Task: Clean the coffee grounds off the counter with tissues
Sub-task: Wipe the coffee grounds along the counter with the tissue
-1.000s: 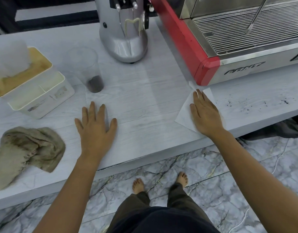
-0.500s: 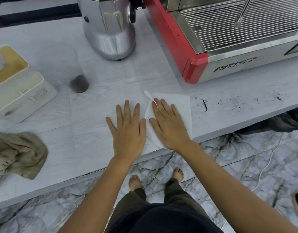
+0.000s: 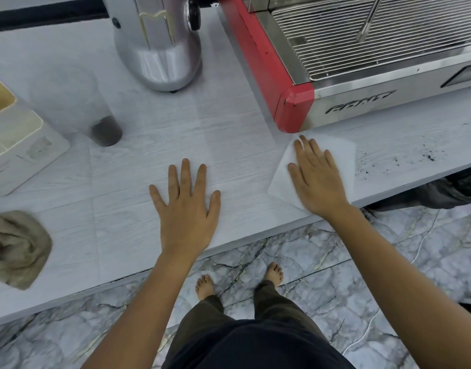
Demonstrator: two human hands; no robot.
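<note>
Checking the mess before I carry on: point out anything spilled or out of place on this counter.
Dark coffee grounds lie scattered on the counter right of the tissue under the right hand. A crumpled brown cloth sits at the counter's left edge.

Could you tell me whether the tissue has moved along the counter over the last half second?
Yes. The tissue slid right under the right hand, reaching the espresso machine's red corner.

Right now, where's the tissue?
In the head view the tissue lies flat on the counter, right of centre, under the right hand, just before the espresso machine's red corner, with grounds to its right.
</note>
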